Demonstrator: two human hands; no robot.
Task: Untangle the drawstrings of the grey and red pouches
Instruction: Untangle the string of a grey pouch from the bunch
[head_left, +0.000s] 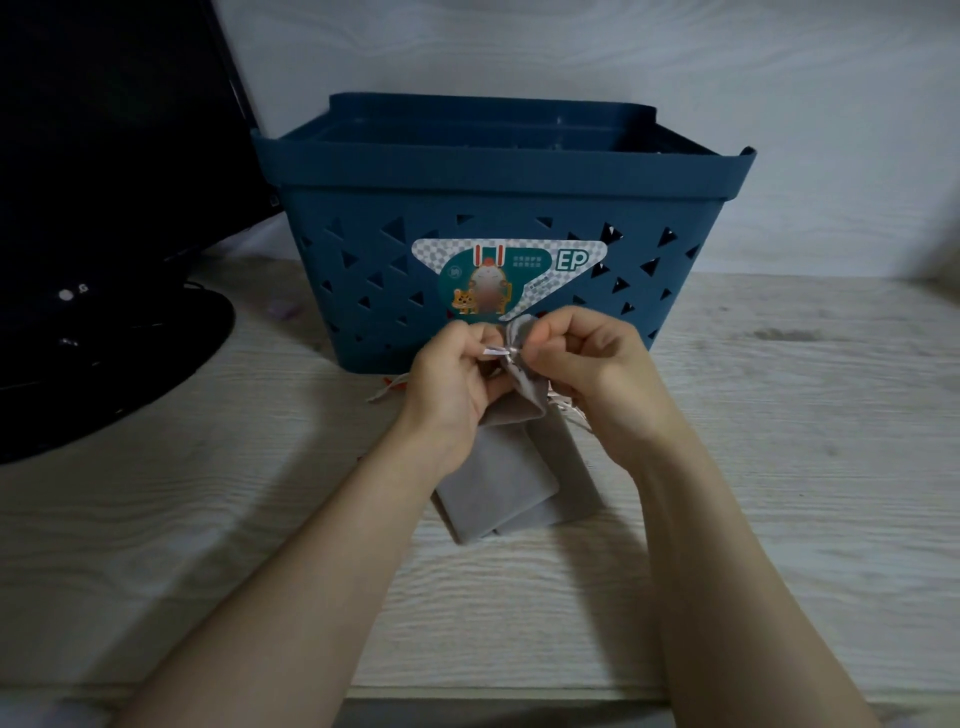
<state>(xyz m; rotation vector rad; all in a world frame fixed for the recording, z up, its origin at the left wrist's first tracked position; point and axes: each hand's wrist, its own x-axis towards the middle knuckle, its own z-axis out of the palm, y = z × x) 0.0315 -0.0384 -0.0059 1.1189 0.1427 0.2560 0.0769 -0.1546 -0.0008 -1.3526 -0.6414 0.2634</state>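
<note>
At the frame's centre, the left hand (451, 370) and right hand (587, 358) are both pinching the gathered top of a grey pouch (519, 384), lifting it above other grey pouches (504, 499) lying on the desk (779, 467). A red drawstring (394, 383) is showing left of the hands, before the blue basket (498, 208).

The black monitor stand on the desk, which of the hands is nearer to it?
Left. The left hand is on the side towards the monitor stand, pinching at the grey pouch. The right hand is beyond the pouch, farther from the stand.
</note>
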